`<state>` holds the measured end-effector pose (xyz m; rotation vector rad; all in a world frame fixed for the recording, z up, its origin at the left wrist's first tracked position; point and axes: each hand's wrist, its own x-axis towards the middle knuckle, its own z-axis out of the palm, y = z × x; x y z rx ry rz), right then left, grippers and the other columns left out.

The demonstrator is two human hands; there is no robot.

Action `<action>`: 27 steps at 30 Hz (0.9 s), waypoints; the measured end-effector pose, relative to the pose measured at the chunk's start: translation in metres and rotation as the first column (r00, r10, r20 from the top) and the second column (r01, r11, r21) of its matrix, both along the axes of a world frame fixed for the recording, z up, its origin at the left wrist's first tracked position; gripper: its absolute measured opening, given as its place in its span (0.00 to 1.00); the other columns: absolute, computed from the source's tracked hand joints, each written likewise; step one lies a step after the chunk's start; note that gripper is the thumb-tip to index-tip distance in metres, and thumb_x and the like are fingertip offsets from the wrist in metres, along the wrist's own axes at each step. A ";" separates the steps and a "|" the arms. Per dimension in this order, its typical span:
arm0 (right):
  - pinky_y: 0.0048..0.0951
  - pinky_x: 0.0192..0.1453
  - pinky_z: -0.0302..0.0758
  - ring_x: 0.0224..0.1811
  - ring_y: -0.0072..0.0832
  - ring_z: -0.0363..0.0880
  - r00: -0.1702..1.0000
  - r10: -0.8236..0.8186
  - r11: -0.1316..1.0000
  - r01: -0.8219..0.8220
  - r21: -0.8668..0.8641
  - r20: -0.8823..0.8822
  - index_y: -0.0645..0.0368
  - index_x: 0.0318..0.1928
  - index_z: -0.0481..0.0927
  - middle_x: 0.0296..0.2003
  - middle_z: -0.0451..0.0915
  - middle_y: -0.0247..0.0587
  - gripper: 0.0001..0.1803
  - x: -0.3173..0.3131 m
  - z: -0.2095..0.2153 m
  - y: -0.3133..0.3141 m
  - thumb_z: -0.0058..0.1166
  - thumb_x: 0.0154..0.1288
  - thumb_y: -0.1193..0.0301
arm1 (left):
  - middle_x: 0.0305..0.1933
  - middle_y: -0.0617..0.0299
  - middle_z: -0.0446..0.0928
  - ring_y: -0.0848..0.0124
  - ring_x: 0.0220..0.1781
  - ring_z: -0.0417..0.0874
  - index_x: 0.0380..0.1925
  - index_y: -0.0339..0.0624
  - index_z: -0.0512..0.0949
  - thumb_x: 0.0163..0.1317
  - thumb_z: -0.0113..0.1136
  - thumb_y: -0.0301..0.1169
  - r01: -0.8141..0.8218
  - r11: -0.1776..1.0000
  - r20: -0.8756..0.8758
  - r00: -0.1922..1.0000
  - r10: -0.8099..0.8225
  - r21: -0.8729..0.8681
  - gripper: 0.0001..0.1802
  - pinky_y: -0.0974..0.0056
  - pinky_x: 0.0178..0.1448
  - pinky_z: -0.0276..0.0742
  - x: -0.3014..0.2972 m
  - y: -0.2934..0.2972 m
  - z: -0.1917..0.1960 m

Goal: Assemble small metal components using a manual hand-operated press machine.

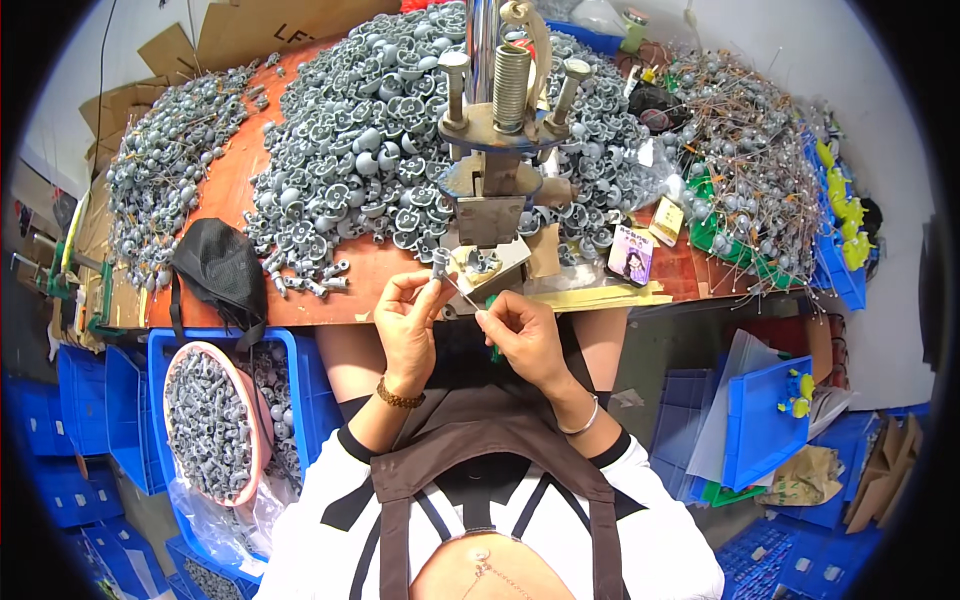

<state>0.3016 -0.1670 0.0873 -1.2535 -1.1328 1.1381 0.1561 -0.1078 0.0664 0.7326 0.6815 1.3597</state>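
Just in front of the press, my left hand [410, 318] pinches a small grey plastic part [440, 262] between thumb and fingertips, holding it upright. My right hand [523, 335] is closed on a thin wire [460, 291] that slants up towards the grey part. Whether the wire enters the part I cannot tell. Behind both hands stands the metal press [490, 215], with a light-coloured block [478, 266] at its base. Something green [493, 340] shows beside my right fingers, partly hidden.
A large heap of grey half-shells [370, 130] covers the table behind. Wired grey pieces pile up at the left [165, 180] and in a green tray [750, 262] at the right. A black bag [220, 270] hangs at the table edge. Below it, a pink basin [258, 425] holds small grey parts.
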 end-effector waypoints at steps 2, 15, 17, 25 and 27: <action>0.15 0.24 0.64 0.21 0.10 0.69 0.998 0.009 1.000 -0.009 0.003 -0.067 0.58 0.26 0.74 0.20 0.75 0.26 0.12 -0.002 0.001 0.001 0.56 0.67 0.70 | 0.41 0.54 0.80 0.67 0.44 0.84 0.39 0.33 0.74 0.63 0.58 0.20 0.019 1.000 -0.014 1.000 -0.019 0.005 0.06 0.62 0.52 0.82 0.002 -0.004 -0.001; 0.16 0.22 0.64 0.21 0.14 0.71 0.964 -0.043 0.966 -0.028 0.257 0.263 0.61 0.36 0.80 0.21 0.76 0.31 0.07 0.026 -0.005 0.003 0.56 0.67 0.69 | 0.24 0.64 0.73 0.74 0.24 0.70 0.47 0.41 0.81 0.57 0.60 0.19 0.375 0.717 -0.688 0.698 0.198 0.587 0.17 0.69 0.30 0.67 -0.004 -0.003 0.027; 0.15 0.23 0.65 0.22 0.14 0.73 0.871 0.124 0.917 -0.283 -0.279 -0.476 0.59 0.43 0.80 0.24 0.78 0.31 0.10 0.034 0.006 0.006 0.56 0.67 0.66 | 0.26 0.59 0.75 0.66 0.22 0.72 0.47 0.42 0.82 0.54 0.58 0.16 0.501 0.555 -0.711 0.653 0.261 0.664 0.20 0.67 0.28 0.69 0.000 -0.004 0.029; 0.15 0.25 0.66 0.22 0.12 0.70 0.959 -0.116 0.993 0.113 -0.026 -0.259 0.57 0.37 0.75 0.23 0.74 0.26 0.05 0.045 -0.025 0.023 0.56 0.67 0.70 | 0.30 0.58 0.80 0.76 0.24 0.77 0.54 0.32 0.75 0.69 0.48 0.24 -0.040 0.952 -0.096 0.993 0.073 0.304 0.16 0.73 0.30 0.75 0.001 -0.007 0.026; 0.15 0.25 0.66 0.22 0.12 0.70 0.984 -0.089 0.995 0.093 0.017 -0.157 0.58 0.37 0.75 0.23 0.74 0.26 0.06 0.043 -0.030 0.027 0.56 0.67 0.70 | 0.42 0.53 0.80 0.71 0.36 0.82 0.57 0.33 0.72 0.68 0.52 0.24 -0.364 0.901 -0.118 0.910 0.398 0.234 0.18 0.70 0.43 0.79 0.020 -0.007 0.036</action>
